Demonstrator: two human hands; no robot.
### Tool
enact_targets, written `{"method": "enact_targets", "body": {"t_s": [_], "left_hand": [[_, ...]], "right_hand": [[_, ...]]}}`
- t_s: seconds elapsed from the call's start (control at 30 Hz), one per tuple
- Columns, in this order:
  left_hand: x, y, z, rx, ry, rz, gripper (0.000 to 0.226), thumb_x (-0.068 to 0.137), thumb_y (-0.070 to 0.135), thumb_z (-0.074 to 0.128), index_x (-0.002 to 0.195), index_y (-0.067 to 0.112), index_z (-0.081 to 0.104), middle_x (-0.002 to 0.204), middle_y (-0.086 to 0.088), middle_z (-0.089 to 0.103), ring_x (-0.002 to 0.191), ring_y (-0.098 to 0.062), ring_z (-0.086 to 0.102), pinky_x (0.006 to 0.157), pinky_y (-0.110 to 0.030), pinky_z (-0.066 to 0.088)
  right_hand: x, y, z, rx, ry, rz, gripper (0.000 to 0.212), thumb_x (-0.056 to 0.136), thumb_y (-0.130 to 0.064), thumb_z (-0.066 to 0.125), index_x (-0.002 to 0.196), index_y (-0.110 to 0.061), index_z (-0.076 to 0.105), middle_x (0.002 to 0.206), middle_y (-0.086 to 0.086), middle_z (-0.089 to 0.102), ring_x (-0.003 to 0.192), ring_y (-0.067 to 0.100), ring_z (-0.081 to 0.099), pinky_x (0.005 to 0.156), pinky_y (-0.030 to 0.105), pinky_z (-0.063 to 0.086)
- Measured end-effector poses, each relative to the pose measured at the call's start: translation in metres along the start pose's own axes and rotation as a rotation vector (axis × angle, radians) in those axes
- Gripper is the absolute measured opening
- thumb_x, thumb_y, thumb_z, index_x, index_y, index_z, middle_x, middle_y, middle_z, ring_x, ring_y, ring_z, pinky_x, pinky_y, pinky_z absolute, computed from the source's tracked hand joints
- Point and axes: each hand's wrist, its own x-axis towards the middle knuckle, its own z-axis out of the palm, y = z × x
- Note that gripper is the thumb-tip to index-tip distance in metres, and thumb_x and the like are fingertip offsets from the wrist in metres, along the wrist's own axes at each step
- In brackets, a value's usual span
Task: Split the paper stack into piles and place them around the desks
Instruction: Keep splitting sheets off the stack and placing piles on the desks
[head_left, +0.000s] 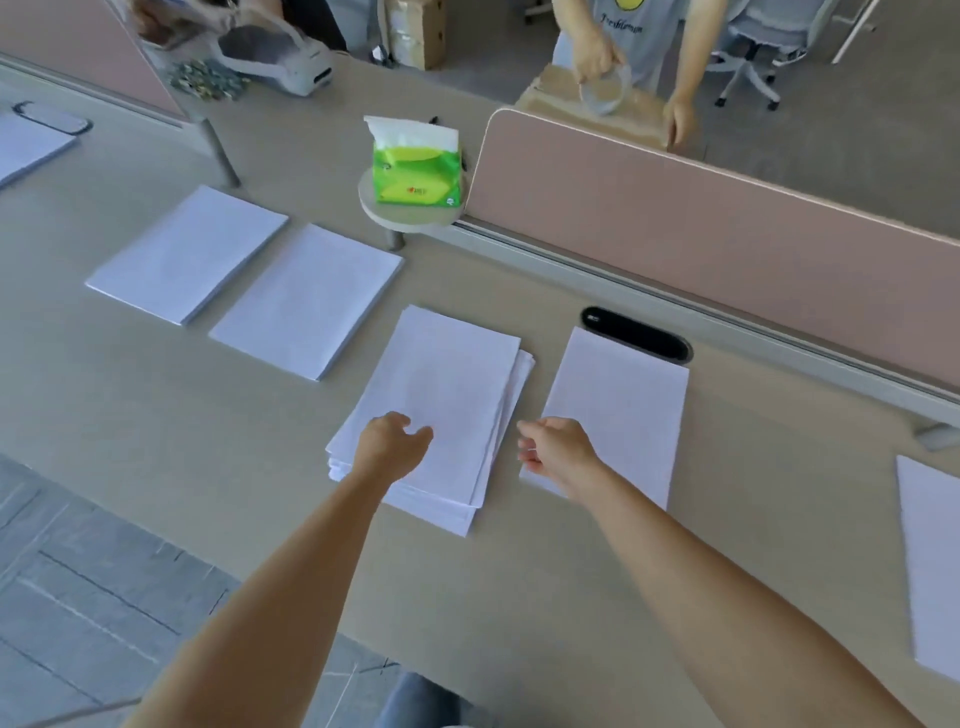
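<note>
A thick, slightly fanned stack of white paper (447, 395) lies in the middle of the beige desk (571, 561). My left hand (392, 441) hovers over its near end, fingers loosely curled and holding nothing. My right hand (556, 447) sits at the near left corner of a thinner pile (623, 405) to the right, fingers bent at the sheet's edge; whether it pinches the paper is unclear. Two neat piles lie to the left, one nearer the stack (306, 301) and one further out (187, 254). Another pile (930, 561) is at the far right edge.
A pink divider (701, 218) runs along the desk's back edge, with a black cable slot (636, 332) in front of it. A green tissue pack (415, 169) stands on a small round shelf. Across the divider, a person handles a tape roll (605, 91) on a cardboard box.
</note>
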Motion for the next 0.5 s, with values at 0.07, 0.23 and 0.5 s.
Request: {"method": "enact_targets", "body": {"t_s": [0.07,0.23,0.5], "left_hand": [[0.022,-0.008,-0.015,0.030,-0.021,-0.009,0.059,0.092,0.042,0.057,0.143,0.012,0.051,0.150,-0.009,0.047,0.136,-0.027,0.047,0.110,-0.035,0.037],[0.057,-0.026,-0.028,0.027,-0.053,-0.047,0.062,0.090,0.040,0.058,0.143,0.009,0.048,0.149,-0.013,0.043,0.133,-0.032,0.048,0.109,-0.039,0.039],[0.071,-0.040,-0.030,-0.066,-0.064,-0.072,0.064,0.092,0.040,0.056,0.146,0.008,0.044,0.149,-0.013,0.047,0.138,-0.033,0.041,0.113,-0.039,0.036]], "right_hand": [[0.016,-0.004,0.025,-0.093,0.035,0.005,0.026,0.075,-0.026,0.063,0.057,-0.018,0.045,0.065,0.010,0.046,0.064,0.023,0.047,0.066,0.036,0.042],[0.036,-0.014,0.060,-0.159,0.120,0.098,0.032,0.088,-0.022,0.057,0.060,-0.014,0.043,0.059,0.002,0.041,0.055,0.021,0.038,0.053,0.031,0.029],[0.051,-0.016,0.083,-0.158,0.198,0.142,0.021,0.087,-0.018,0.052,0.070,-0.012,0.042,0.069,0.005,0.041,0.058,0.021,0.036,0.053,0.029,0.027]]}}
